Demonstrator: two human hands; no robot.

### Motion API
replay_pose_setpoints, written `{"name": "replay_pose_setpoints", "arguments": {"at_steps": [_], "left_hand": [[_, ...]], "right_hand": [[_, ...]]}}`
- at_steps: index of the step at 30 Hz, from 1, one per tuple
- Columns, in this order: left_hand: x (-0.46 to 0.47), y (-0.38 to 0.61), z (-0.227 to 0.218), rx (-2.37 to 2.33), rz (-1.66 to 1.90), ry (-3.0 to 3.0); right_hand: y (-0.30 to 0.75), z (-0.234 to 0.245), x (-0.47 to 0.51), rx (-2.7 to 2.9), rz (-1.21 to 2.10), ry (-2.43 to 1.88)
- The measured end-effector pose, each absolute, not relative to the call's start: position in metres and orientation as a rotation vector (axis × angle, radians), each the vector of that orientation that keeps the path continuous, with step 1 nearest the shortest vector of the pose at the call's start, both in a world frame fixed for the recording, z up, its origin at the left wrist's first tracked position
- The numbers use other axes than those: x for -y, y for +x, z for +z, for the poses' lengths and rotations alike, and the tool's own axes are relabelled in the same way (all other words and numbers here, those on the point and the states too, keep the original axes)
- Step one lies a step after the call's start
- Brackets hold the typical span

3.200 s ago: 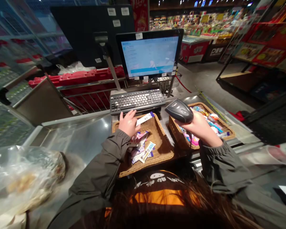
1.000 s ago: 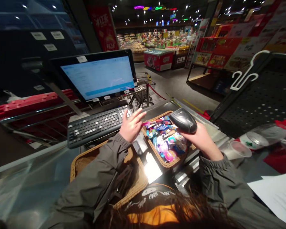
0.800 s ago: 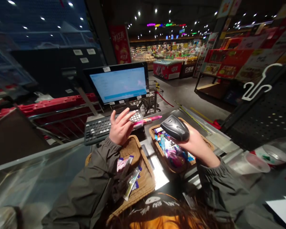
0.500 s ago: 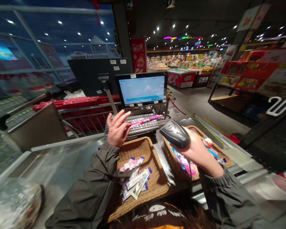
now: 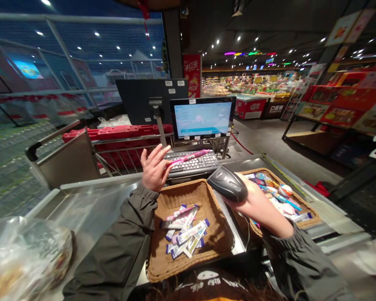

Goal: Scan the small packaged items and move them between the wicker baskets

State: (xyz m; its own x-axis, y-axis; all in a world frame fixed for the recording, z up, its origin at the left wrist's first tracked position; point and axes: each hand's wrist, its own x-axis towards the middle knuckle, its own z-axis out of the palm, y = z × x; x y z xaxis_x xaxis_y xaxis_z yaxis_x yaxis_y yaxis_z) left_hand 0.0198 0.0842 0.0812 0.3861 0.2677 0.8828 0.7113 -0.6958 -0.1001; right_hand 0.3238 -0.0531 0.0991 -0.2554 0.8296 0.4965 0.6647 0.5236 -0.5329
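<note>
My left hand (image 5: 153,169) is raised in front of the keyboard (image 5: 192,162), pinching one end of a long pink packet (image 5: 189,157) that sticks out to the right. My right hand (image 5: 250,198) grips a black barcode scanner (image 5: 227,184), its head turned toward the packet. Under my left arm a wicker basket (image 5: 207,192) holds several small packets (image 5: 184,230). A second wicker basket (image 5: 311,217) behind my right hand is full of colourful small items (image 5: 277,194).
A monitor (image 5: 202,118) with a lit screen stands behind the keyboard. A metal checkout counter (image 5: 90,209) spreads to the left, with a clear plastic bag of goods (image 5: 21,259) at its near left. Red baskets (image 5: 115,133) and a metal rail lie beyond.
My left hand left the near basket, took a pink packet from the right basket and lifted it before the keyboard. The scanner stayed in my right hand; my view swung right, then back.
</note>
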Motion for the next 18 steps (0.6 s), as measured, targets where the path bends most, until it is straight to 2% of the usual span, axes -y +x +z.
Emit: {"name": "replay_pose_setpoints", "arguments": {"at_steps": [11,18], "left_hand": [[-0.086,0.011,0.063,0.936,-1.23,-2.259],[-0.083,0.004,0.038,0.992,-1.084,-2.382]], "right_hand": [[0.321,0.087,0.054,1.956,0.325,-1.308],[0.324,0.077,0.051,1.964,0.364,-1.359]]}}
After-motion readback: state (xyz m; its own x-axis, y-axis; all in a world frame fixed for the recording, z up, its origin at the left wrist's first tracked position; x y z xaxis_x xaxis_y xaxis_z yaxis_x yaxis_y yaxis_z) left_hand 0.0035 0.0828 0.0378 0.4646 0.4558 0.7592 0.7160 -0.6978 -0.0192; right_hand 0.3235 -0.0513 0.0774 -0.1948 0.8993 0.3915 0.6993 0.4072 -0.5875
